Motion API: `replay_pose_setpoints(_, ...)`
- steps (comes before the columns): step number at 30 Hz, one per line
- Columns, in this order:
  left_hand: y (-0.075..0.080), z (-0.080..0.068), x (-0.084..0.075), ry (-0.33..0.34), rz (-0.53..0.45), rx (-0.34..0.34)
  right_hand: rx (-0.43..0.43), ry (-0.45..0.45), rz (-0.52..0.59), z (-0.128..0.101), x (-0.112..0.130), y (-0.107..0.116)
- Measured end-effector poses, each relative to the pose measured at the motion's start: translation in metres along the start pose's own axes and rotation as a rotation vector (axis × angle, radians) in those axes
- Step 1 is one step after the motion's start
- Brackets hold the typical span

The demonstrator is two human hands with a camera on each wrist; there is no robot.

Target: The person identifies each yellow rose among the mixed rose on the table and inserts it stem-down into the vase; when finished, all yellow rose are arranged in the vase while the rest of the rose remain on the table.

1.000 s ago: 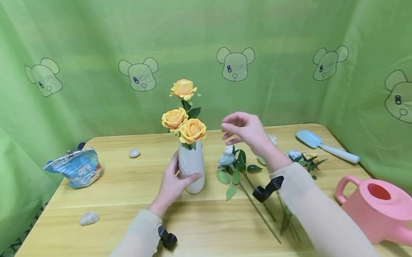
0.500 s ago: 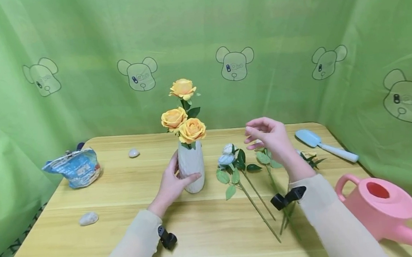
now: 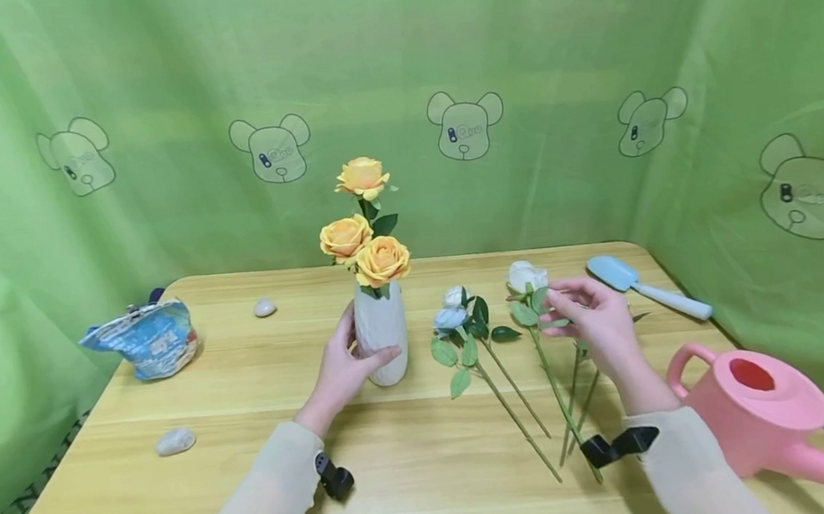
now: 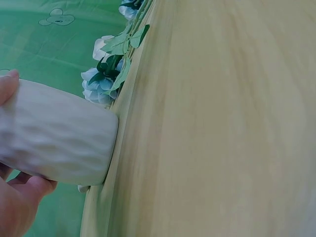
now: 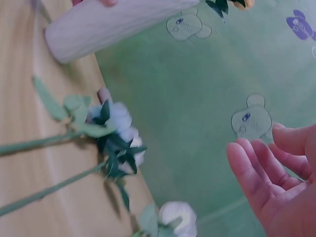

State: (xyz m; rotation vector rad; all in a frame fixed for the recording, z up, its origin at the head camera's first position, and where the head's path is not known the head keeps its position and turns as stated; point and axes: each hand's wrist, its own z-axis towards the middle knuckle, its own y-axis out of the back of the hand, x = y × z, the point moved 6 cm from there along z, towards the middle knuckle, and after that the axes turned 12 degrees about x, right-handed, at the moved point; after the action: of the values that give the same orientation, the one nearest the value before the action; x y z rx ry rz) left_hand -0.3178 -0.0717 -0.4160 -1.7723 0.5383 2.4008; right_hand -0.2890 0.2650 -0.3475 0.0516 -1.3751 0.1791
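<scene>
My left hand (image 3: 345, 373) grips a white textured vase (image 3: 383, 339) around its body, thumb across the near side; the vase stands upright on the table. Several yellow roses (image 3: 382, 261) rise out of its mouth. In the left wrist view, fingers (image 4: 22, 202) hold both sides of the vase. My right hand (image 3: 604, 329) hovers beside a white rose (image 3: 525, 277) with a long green stem. Its loosely bent fingers hold nothing in the right wrist view. To the left of that rose lie a pale blue rose (image 3: 451, 318) and another whitish bloom. More stems are partly hidden behind the right hand.
A pink watering can (image 3: 768, 412) stands at the right edge, with a light blue trowel (image 3: 673, 301) behind it. A blue and white bag (image 3: 160, 342) sits at the left. Two pebbles (image 3: 175, 441) lie on the wooden table (image 3: 256, 491). Green curtain surrounds it.
My right hand has moved right and down from near the yellow roses to beside the white rose, which now shows fully. The left hand keeps its grip on the vase.
</scene>
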Motion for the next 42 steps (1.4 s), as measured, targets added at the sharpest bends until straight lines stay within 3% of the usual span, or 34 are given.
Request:
replay_pose_setpoints(5, 0.0, 0.0, 0.0, -0.004, -0.005, -0.003, -0.09, -0.061, -0.016, -0.018, -0.02, 0.019)
replay_pose_setpoints(12, -0.002, 0.001, 0.0, 0.002, 0.013, 0.009, -0.208, -0.196, -0.232, -0.049, -0.051, 0.043)
replay_pose_setpoints(17, -0.001, 0.001, -0.002, -0.001, 0.01, 0.009, -0.249, -0.313, -0.361, -0.064, -0.059, 0.052)
replay_pose_setpoints(28, 0.0, -0.002, -0.003, -0.001, 0.008, 0.0, -0.254, -0.446, -0.286, -0.074, -0.075, 0.059)
replay_pose_setpoints(42, -0.001, -0.001, 0.001, 0.001, -0.011, 0.003, -0.203, -0.498, -0.273, -0.068, -0.087, 0.066)
